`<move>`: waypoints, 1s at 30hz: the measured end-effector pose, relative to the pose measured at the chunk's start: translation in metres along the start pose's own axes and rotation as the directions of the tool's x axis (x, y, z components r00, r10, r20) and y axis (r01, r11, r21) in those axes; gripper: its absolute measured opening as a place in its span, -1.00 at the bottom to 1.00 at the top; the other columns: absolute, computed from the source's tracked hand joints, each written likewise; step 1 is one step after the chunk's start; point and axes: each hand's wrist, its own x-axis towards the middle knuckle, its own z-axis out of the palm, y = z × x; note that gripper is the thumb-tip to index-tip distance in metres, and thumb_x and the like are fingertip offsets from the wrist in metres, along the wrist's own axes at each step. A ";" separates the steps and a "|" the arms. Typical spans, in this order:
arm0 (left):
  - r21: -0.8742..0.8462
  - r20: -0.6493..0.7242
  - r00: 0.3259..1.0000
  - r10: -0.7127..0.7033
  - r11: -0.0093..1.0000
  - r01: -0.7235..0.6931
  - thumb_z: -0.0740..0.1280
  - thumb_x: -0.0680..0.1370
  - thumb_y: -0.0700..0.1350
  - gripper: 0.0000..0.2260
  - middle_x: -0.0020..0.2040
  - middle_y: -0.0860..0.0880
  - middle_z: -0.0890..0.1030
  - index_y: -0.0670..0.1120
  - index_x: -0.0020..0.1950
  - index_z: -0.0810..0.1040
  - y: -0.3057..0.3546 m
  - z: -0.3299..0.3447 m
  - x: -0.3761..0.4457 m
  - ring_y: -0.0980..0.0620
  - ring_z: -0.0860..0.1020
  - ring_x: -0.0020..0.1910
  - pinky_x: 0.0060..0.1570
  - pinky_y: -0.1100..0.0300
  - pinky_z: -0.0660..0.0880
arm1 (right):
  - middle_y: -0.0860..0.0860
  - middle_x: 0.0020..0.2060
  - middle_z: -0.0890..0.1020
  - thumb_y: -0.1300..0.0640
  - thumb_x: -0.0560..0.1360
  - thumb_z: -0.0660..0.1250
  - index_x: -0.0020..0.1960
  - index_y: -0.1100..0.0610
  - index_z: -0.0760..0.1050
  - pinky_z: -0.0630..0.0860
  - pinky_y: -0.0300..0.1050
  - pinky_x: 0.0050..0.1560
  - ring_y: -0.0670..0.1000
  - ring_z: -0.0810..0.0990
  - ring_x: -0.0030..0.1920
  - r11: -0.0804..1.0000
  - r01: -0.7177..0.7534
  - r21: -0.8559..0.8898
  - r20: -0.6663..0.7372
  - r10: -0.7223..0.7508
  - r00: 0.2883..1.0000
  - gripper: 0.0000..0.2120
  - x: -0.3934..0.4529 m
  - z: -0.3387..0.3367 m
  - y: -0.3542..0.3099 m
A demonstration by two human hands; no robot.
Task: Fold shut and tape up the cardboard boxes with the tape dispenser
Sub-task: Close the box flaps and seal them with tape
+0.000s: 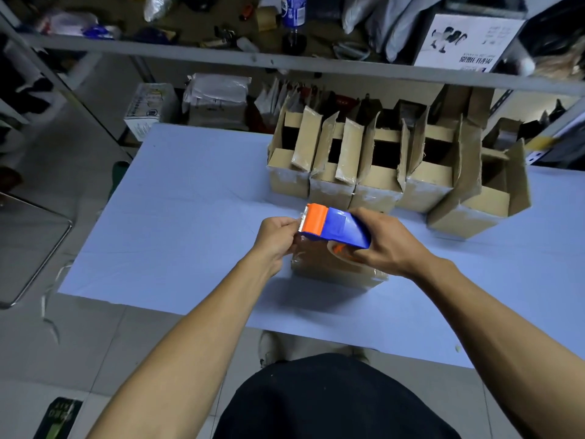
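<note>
My right hand (387, 242) grips a blue and orange tape dispenser (332, 228) held just above a closed cardboard box (329, 270) in the middle of the table. At the dispenser's toothed orange end, my left hand (277, 237) pinches the clear tape end. The hands and dispenser hide most of the box top. Behind it, a row of several cardboard boxes (373, 163) stands with their flaps up and open.
The boxes sit on a pale blue table (177, 223). A grey metal shelf rail (285, 63) crosses above the far edge, with clutter and a bottle (293, 9) on it. A metal stool (31, 248) stands at the left on the tiled floor.
</note>
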 end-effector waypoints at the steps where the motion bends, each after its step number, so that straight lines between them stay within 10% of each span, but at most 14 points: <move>1: 0.028 -0.039 0.999 0.017 0.999 -0.016 0.36 0.58 -0.15 -0.85 -0.43 0.00 0.58 -0.16 -0.16 0.64 -0.001 0.001 0.002 0.16 0.49 -0.48 -0.42 0.30 0.46 | -0.18 -0.15 0.56 -0.19 0.41 0.45 0.12 -0.09 0.43 0.39 -0.30 -0.22 -0.15 0.50 -0.20 1.000 0.019 -0.021 0.013 -0.019 1.000 -0.63 0.001 0.000 0.000; 6: 0.053 -0.187 0.982 -0.014 0.998 0.024 0.32 0.59 -0.18 -0.89 -0.22 -0.06 0.52 -0.16 -0.09 0.61 -0.017 -0.013 0.015 0.05 0.44 -0.31 -0.31 0.20 0.46 | -0.12 -0.15 0.57 -0.26 0.40 0.39 0.08 -0.07 0.43 0.52 -0.03 -0.16 -0.03 0.53 -0.18 0.988 0.014 -0.152 0.033 -0.009 0.999 -0.62 -0.004 -0.004 0.006; 25: 0.066 -0.304 0.950 -0.066 0.994 0.090 0.37 0.55 -0.04 -0.69 -0.33 -0.09 0.57 -0.10 -0.38 0.50 -0.056 0.011 0.022 -0.06 0.49 -0.30 -0.33 0.17 0.36 | -0.06 -0.01 0.61 -0.27 0.41 0.36 0.23 -0.05 0.39 0.50 -0.07 -0.14 0.04 0.56 -0.07 0.969 -0.008 -0.246 0.072 0.027 0.997 -0.51 -0.003 -0.002 0.004; 30: 0.031 -0.318 0.929 -0.190 0.977 0.210 0.48 0.46 -0.07 -0.75 -0.04 -0.14 0.61 -0.16 0.04 0.55 -0.058 0.018 0.028 -0.02 0.51 -0.20 -0.36 0.24 0.37 | -0.03 -0.02 0.61 -0.25 0.41 0.35 0.22 -0.02 0.41 0.52 -0.06 -0.15 0.07 0.57 -0.07 0.954 -0.043 -0.297 0.071 0.067 0.995 -0.52 -0.001 -0.005 0.008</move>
